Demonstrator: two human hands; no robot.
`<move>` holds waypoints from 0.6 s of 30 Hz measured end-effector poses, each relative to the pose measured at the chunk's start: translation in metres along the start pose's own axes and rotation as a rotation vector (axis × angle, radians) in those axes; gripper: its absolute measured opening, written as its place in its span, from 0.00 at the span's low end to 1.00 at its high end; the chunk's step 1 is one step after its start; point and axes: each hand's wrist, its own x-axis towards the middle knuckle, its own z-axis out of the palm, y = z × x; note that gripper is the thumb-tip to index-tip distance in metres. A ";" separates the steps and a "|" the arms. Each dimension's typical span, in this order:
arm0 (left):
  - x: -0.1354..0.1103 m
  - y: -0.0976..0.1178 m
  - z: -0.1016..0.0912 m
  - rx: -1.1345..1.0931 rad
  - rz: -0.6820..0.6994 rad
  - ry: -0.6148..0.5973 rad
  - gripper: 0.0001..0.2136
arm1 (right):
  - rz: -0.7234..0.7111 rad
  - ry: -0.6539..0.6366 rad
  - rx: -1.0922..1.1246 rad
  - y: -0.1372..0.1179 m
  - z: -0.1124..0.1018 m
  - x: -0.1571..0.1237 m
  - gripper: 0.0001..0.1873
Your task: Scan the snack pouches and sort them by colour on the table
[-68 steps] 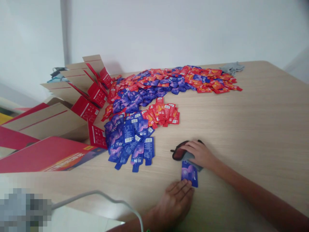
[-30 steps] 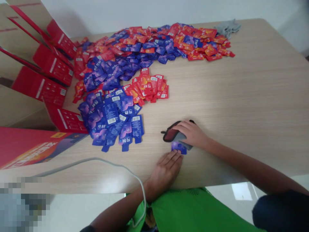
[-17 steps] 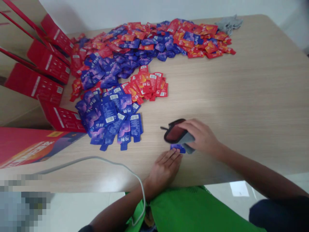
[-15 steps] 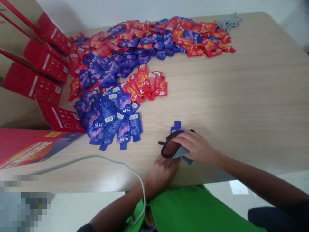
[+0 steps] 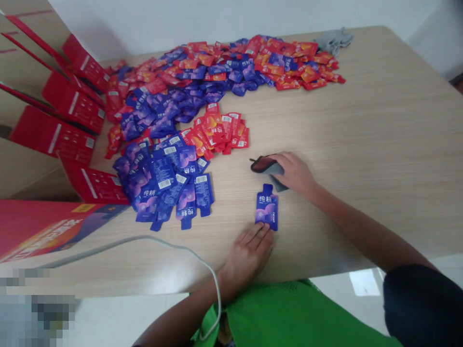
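Note:
One blue sachet (image 5: pixel 267 208) lies flat on the wooden table (image 5: pixel 361 144) in front of me. My left hand (image 5: pixel 249 255) rests palm down with its fingers stretched out, the fingertips touching the sachet's near edge. My right hand (image 5: pixel 294 173) grips a grey handheld scanner with a dark red window (image 5: pixel 265 166), just beyond the sachet and off it. A sorted heap of blue sachets (image 5: pixel 166 180) lies to the left, with a small heap of red sachets (image 5: pixel 220 130) behind it.
A long mixed pile of red and blue sachets (image 5: pixel 224 72) runs across the far side of the table. Open red cartons (image 5: pixel 68 111) stand at the left. A grey cable (image 5: pixel 144 241) crosses the near edge. A grey cloth (image 5: pixel 333 38) lies at the far right.
My right hand has slid the scanner along the blue sachet and away from me, uncovering it fully. My left hand has kept its fingertips on the sachet's near edge.

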 end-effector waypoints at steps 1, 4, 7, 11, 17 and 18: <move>0.006 -0.001 -0.004 -0.012 -0.016 0.026 0.15 | 0.045 0.083 0.031 0.005 -0.006 0.000 0.25; 0.033 -0.012 -0.018 -0.033 -0.084 0.069 0.13 | 0.181 0.289 0.128 0.012 -0.022 -0.015 0.24; 0.066 -0.027 -0.023 0.018 -0.196 0.058 0.14 | 0.315 0.345 0.178 0.012 -0.032 -0.045 0.22; 0.103 -0.041 -0.014 0.118 -0.318 0.003 0.23 | 0.471 0.346 0.226 0.012 -0.032 -0.083 0.22; 0.126 -0.047 -0.008 0.120 -0.407 -0.194 0.21 | 0.569 0.367 0.279 0.016 -0.022 -0.102 0.23; 0.128 -0.050 -0.009 0.072 -0.427 -0.225 0.22 | 0.567 0.364 0.286 0.017 -0.021 -0.101 0.23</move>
